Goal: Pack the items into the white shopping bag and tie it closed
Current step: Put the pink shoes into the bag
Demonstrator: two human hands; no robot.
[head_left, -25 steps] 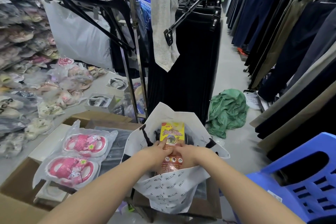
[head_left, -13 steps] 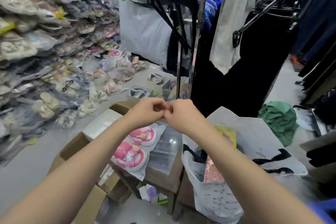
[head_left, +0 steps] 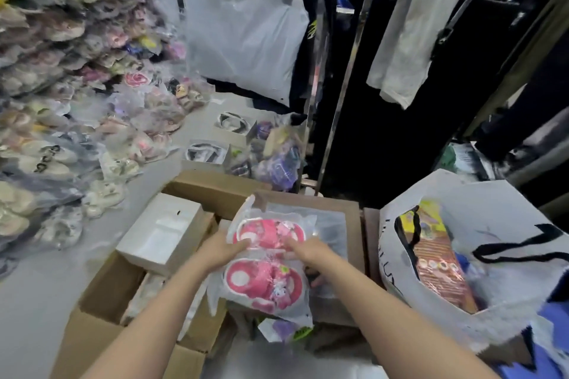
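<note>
A clear plastic packet with a pair of pink children's sandals point(head_left: 264, 261) lies on a brown cardboard surface point(head_left: 348, 212), one end lifted. My left hand point(head_left: 223, 251) grips the packet's left edge near the middle. My right hand point(head_left: 308, 252) holds its right edge, fingers partly under the plastic. The white shopping bag point(head_left: 397, 258) with black handles stands open at the right, apart from both hands. Inside it a yellow and orange packet point(head_left: 437, 258) stands on end.
An open cardboard box point(head_left: 101, 292) with a white box point(head_left: 160, 234) on it sits at the left. Bagged shoes pile up along the left wall point(head_left: 46, 108). A metal clothes rack point(head_left: 341, 80) with dark garments stands behind. A blue chair edge point(head_left: 551, 360) shows at bottom right.
My hands dropped from in front of me, where they were held together, onto the sandal packet and took hold of it. My view turned further left, so the bag sits at the right.
</note>
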